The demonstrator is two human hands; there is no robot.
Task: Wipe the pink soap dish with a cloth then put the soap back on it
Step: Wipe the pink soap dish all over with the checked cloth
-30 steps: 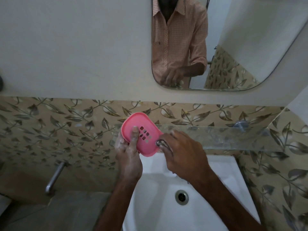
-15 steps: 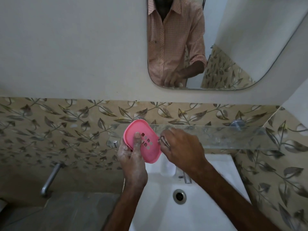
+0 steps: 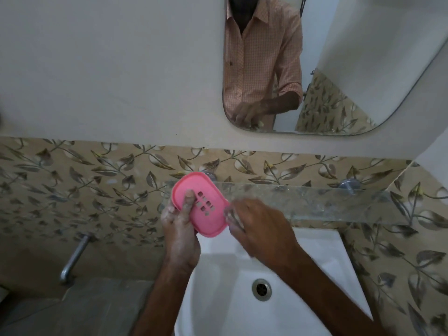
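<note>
The pink soap dish is oval with several slots in its middle. My left hand holds it tilted above the back of the sink, thumb pressed on its face. My right hand is at the dish's right edge. Its fingers pinch a small pale wad that is blurred, so I cannot tell whether it is a cloth. The wad lies right beside the rim. I see no bar of soap clearly.
A white sink with a metal drain lies below my hands. A glass shelf runs along the leaf-patterned tiles behind them. A mirror hangs above. A metal tap juts out at the left over a grey ledge.
The dish has stayed in my left hand with only a slight shift. My right hand has moved a little along the dish's right edge with the wad.
</note>
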